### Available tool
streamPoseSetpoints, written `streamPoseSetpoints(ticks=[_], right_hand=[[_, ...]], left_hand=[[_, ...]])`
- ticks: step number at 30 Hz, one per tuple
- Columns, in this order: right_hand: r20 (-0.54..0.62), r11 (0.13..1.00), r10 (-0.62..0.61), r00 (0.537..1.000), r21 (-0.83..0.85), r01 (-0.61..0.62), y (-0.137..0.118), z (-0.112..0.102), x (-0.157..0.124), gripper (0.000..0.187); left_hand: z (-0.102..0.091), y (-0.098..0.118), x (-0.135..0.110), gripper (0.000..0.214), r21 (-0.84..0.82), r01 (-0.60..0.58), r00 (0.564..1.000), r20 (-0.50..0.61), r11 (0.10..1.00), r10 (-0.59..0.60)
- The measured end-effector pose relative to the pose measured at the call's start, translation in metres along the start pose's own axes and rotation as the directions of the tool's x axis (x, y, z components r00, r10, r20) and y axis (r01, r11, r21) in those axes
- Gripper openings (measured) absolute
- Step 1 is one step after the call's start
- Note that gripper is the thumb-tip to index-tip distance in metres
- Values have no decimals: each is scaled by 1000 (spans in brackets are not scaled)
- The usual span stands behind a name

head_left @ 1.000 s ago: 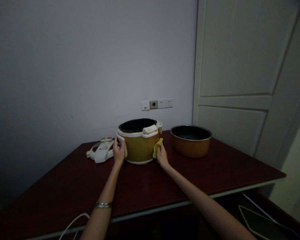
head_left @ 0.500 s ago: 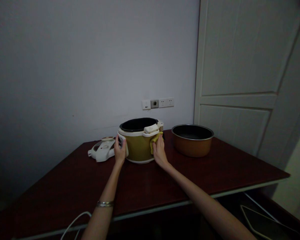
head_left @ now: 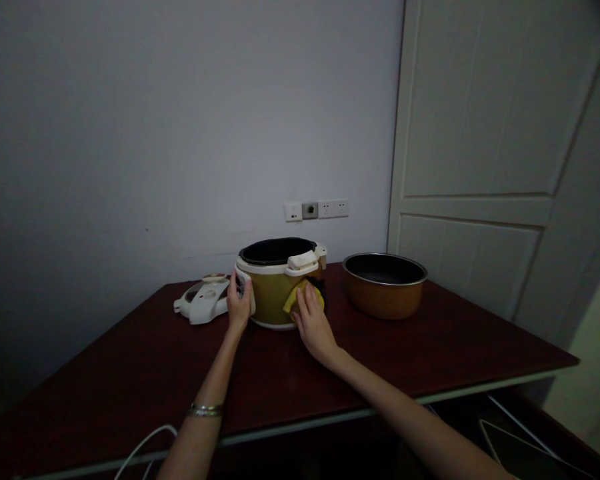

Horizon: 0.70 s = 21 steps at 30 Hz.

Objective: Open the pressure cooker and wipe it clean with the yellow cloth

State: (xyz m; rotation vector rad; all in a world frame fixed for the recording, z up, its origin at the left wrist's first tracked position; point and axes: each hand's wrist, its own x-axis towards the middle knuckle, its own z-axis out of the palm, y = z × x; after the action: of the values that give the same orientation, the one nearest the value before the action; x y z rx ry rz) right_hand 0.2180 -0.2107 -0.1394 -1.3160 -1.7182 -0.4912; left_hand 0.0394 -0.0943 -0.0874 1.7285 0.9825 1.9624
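Note:
A gold-and-white electric cooker [head_left: 267,293], its lid off and its inside dark, stands upright on the dark red table. My left hand [head_left: 239,308] grips the cooker's left side at the white control panel, thumb and fingers on either edge. With my right hand [head_left: 314,327] I press a yellow cloth [head_left: 293,300] flat against the front right of the cooker's gold wall, below the white handle [head_left: 302,261]. Part of the cloth is hidden under my fingers. Just left of the cooker lies a white lid [head_left: 207,303] with a see-through part.
An orange-brown pot [head_left: 385,297] with a dark inside stands to the right on the table [head_left: 145,373]. Wall sockets [head_left: 325,209] are behind the cooker. A white cable [head_left: 143,443] hangs at the front left edge. An open drawer [head_left: 510,427] juts out at lower right.
My right hand has slid the yellow cloth left and slightly down, from the cooker's right side towards its front. My left hand stays on the panel.

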Motion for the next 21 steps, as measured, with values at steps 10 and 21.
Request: streamPoseSetpoints(ticks=[10, 21], right_hand=[[185, 883, -445, 876, -70, 464, -27, -16, 65, 59], [396, 828, -559, 728, 228, 512, 12, -23, 29, 54]], left_hand=[[-1, 0, 0, 58, 31, -19, 1000, 15, 999, 19], [-3, -1, 0, 55, -21, 6, 999, 36, 1000, -6]])
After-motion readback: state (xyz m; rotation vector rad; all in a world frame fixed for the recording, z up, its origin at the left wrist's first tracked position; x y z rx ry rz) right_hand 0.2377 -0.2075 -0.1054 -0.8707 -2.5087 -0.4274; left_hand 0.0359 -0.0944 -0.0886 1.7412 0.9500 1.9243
